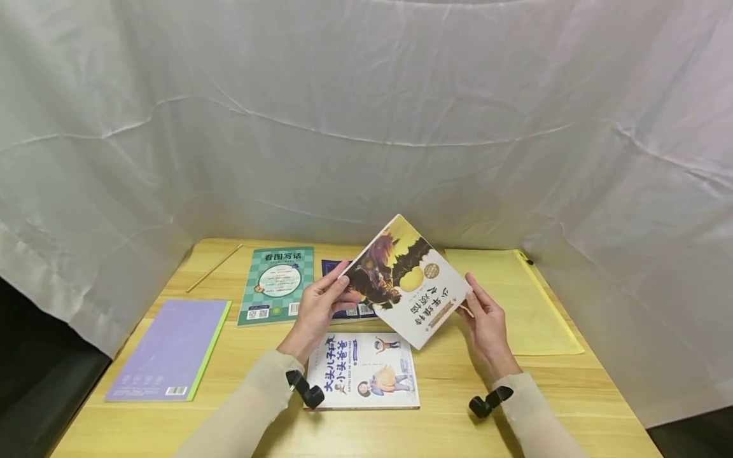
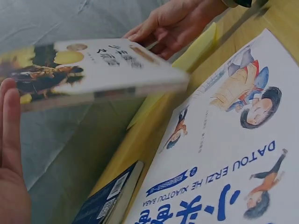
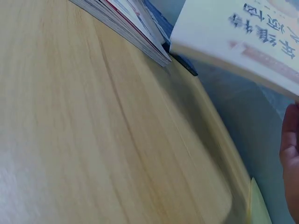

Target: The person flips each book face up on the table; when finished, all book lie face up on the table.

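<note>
A white paperback book (image 1: 409, 280) with a yellow and dark painted cover is held up, tilted, above the table. My left hand (image 1: 321, 308) pinches its left edge, thumb on the cover and fingers beneath. At the opposite edge, my right hand (image 1: 487, 324) grips the book between thumb and fingers, most of those fingers hidden behind it. Below it lies a white picture book (image 1: 366, 375) with cartoon figures and blue lettering. A dark blue book (image 1: 357, 313) on the table is partly covered by the left hand and the raised book.
To the left lie a green checkered book (image 1: 277, 286), a purple notebook (image 1: 166, 350) with a green edge and a thin golden stick (image 1: 214, 268). A yellow zip pouch (image 1: 515, 305) lies at the back right of the wooden table (image 1: 458, 420). Grey-white curtains (image 1: 366, 127) surround it.
</note>
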`<action>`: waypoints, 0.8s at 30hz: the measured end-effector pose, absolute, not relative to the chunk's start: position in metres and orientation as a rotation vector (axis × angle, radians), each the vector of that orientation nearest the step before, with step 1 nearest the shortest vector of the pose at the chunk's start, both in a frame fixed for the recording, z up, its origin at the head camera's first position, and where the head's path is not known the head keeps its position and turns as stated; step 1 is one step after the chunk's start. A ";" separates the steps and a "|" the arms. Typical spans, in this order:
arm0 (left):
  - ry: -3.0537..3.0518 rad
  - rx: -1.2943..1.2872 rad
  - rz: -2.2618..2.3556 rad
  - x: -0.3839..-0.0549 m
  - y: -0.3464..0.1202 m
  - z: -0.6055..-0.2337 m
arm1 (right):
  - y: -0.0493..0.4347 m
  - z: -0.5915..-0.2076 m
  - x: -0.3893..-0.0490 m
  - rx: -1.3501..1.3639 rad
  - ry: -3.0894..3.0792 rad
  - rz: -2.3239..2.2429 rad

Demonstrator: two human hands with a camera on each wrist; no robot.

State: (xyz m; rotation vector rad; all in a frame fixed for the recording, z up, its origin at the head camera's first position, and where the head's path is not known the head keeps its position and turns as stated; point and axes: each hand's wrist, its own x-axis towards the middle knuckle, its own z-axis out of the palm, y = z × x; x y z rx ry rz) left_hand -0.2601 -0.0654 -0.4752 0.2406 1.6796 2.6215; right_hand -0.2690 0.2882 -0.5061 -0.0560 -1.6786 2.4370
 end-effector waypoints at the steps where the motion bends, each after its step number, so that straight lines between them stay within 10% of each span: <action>1: 1.707 0.224 2.620 -0.260 -0.065 -0.476 | 0.288 -0.506 -0.269 -0.067 -1.669 2.442; 24: 1.509 0.097 2.668 -0.261 -0.069 -0.489 | 0.287 -0.509 -0.265 -0.053 -1.766 2.460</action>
